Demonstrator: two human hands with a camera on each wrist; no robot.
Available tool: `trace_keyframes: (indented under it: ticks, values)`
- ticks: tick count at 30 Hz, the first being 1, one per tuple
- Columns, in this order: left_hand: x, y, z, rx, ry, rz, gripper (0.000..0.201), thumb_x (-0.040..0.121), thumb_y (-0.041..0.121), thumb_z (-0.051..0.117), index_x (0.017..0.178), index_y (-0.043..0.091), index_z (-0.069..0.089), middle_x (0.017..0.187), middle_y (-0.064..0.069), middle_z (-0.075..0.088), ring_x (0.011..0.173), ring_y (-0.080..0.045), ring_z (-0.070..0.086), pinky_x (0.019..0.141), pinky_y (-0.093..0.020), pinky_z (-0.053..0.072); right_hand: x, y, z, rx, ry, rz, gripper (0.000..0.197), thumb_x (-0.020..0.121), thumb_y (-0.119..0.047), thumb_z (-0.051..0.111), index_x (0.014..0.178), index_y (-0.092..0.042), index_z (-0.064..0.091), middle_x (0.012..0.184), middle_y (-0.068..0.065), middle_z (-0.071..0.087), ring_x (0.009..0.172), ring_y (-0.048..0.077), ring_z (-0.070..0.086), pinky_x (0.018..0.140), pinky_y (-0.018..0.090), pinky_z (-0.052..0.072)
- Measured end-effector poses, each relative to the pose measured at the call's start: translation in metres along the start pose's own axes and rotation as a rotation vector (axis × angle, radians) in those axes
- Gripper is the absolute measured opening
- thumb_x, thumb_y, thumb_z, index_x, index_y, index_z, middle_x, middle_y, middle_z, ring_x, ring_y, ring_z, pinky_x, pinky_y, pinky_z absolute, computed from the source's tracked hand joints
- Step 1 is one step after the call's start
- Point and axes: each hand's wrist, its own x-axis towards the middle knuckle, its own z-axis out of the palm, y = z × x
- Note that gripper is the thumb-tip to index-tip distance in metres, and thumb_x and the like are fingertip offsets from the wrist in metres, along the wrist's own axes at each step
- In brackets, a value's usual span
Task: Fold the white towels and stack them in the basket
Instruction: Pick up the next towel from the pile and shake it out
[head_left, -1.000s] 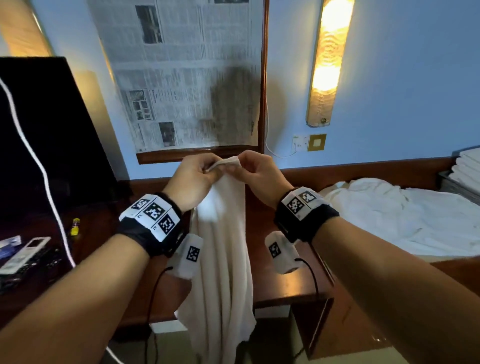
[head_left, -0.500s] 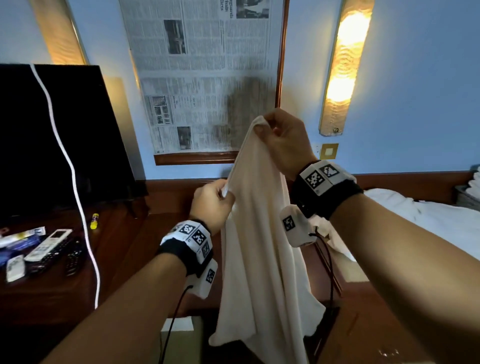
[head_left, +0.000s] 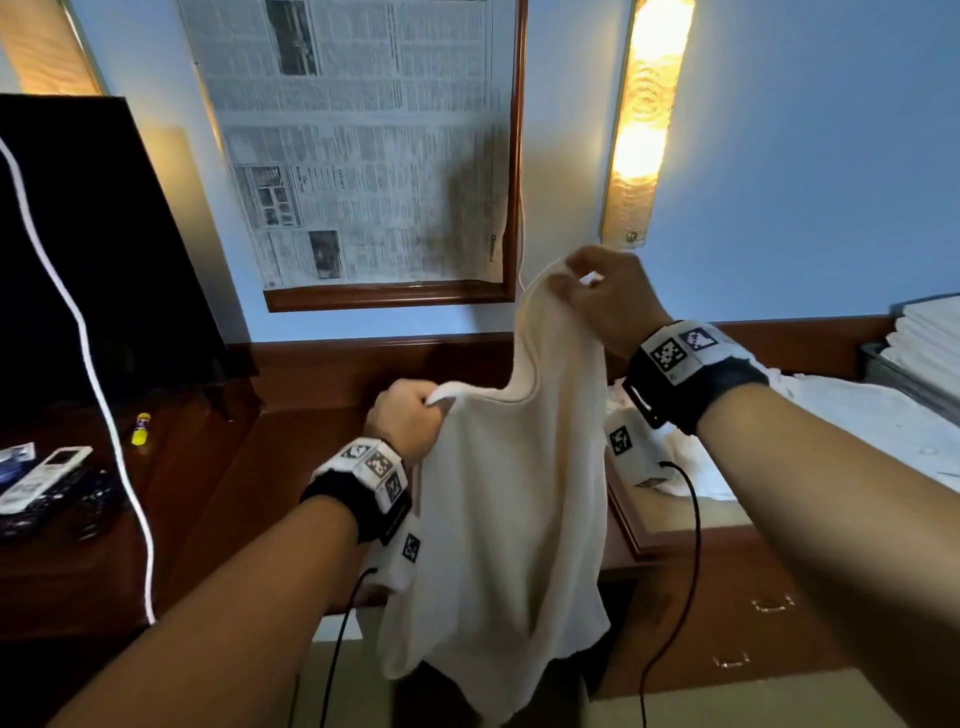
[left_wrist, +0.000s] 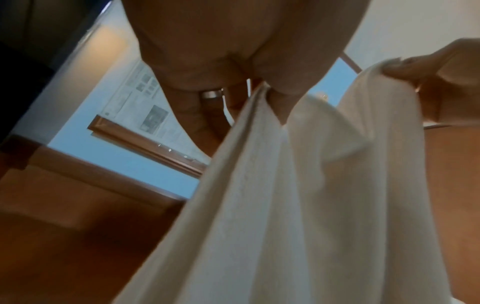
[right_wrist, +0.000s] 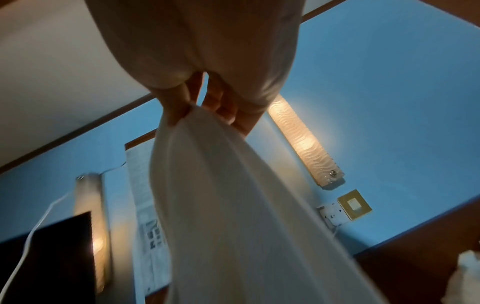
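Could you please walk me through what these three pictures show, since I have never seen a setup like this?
There is no machine here: a person wears three cameras, one on the head and one on each wrist. The head view looks down along both arms. The left hand grips one part of a white towel along its top edge, and the right hand pinches another part higher up, so the towel hangs in the air between them. The two wrist views look up along each hand at the same cloth. On the dark wooden desk at the left lie remote controls. At the right are loose white towels and, at the edge, a folded stack.
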Motion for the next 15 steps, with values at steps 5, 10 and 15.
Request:
trace_keyframes:
  ticks: [5,10,15]
  values:
    - [0.022,0.053,-0.008,0.035,0.05,0.103,0.044,0.087,0.036,0.061,0.049,0.017,0.05,0.046,0.005,0.041,0.058,-0.026,0.047,0.054,-0.032,0.031,-0.038,0.011,0.033,-0.183,-0.611,-0.135,0.014,0.086,-0.02,0.074,0.097,-0.011,0.073,0.116,-0.001,0.063,0.097,0.012,0.057,0.081,0.011,0.042]
    - [0.013,0.067,-0.004,-0.03,0.163,0.194,0.026,0.089,0.035,0.064,0.064,0.042,0.065,0.054,0.016,0.057,0.059,-0.014,0.054,0.058,-0.031,0.042,-0.034,0.021,0.047,-0.218,-0.38,-0.151,0.01,0.086,-0.016,0.069,0.087,-0.007,0.072,0.094,0.008,0.057,0.089,0.027,0.057,0.084,0.036,0.046]
    - [-0.03,0.031,0.017,-0.096,0.259,-0.018,0.023,0.077,0.041,0.053,0.084,0.024,0.066,0.073,0.004,0.069,0.076,-0.024,0.065,0.071,-0.035,0.054,-0.011,-0.001,0.044,-0.194,-0.17,-0.217,0.012,0.09,-0.016,0.06,0.087,-0.014,0.071,0.077,-0.007,0.05,0.077,0.017,0.051,0.075,0.024,0.036]
